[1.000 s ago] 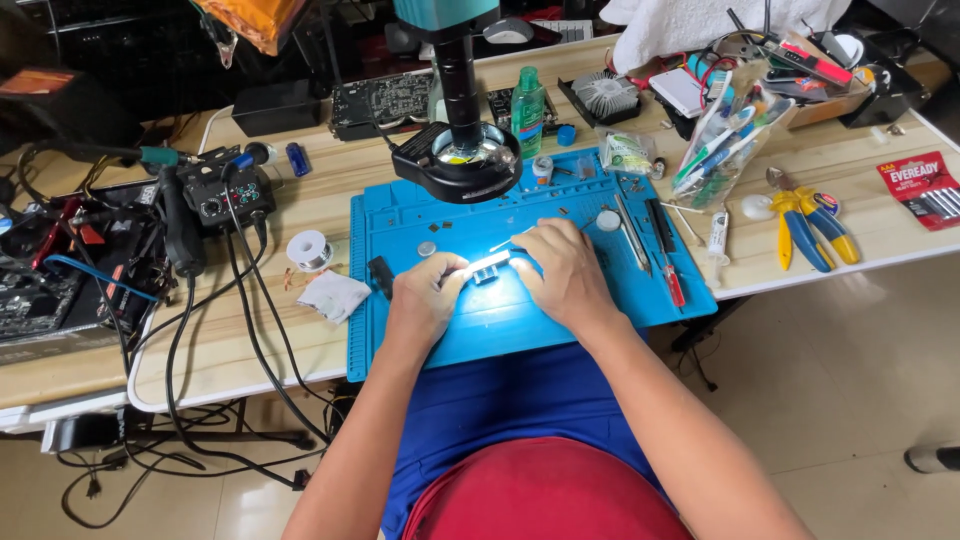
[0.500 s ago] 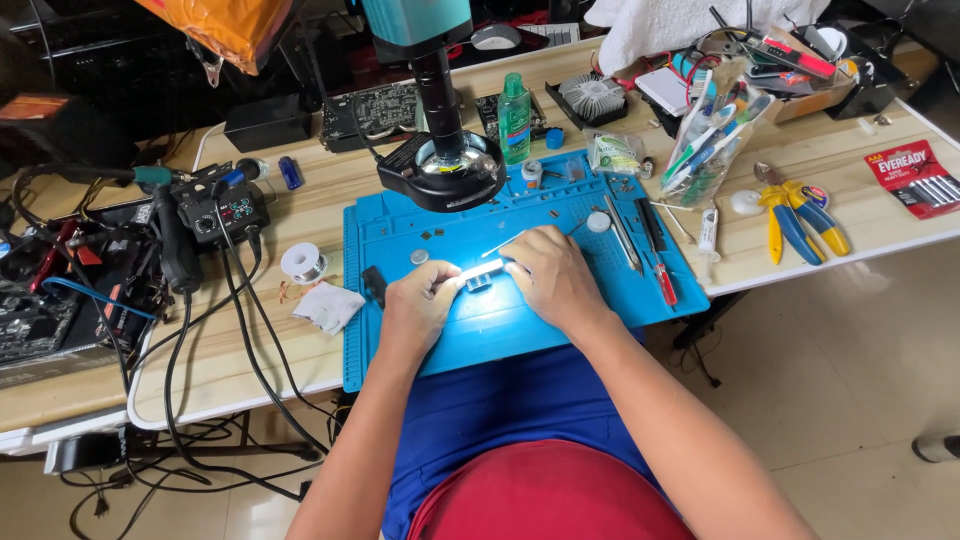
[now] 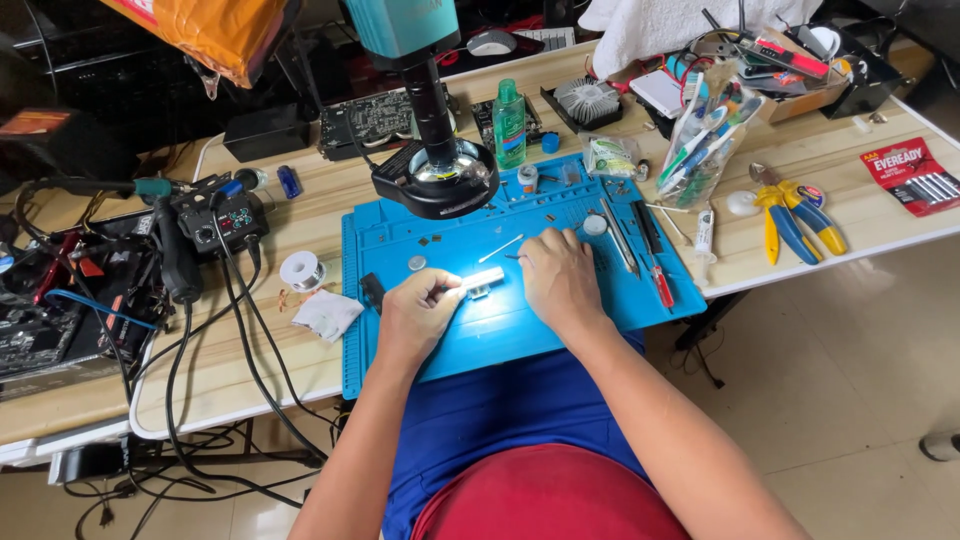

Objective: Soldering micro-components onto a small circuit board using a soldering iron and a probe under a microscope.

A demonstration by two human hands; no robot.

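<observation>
Two hands work on a blue mat (image 3: 400,350) at the front edge of the table (image 3: 820,160). The left hand (image 3: 415,318) pinches a small flat part (image 3: 483,281) between its fingertips. The part is thin, long and shines bright white in the light, so its true colour is hard to tell. It sits just above the middle of the mat, between both hands. The right hand (image 3: 558,278) is curled just beside it, with a thin dark tool tip (image 3: 512,257) poking out near its fingers; I cannot tell how tightly it grips. A microscope (image 3: 436,175) hangs over the back edge of the mat. A green bottle (image 3: 508,124) with a label stands behind the mat. A small clear bag (image 3: 610,156) lies near the mat's back right corner. A tall clear bag (image 3: 708,140) full of brushes and pens stands to its right. A red flat pack of batteries (image 3: 915,176) lies by the right edge of the table. An orange bag (image 3: 205,35) hangs over the back left corner. A white roll (image 3: 301,270) sits left of the mat.
</observation>
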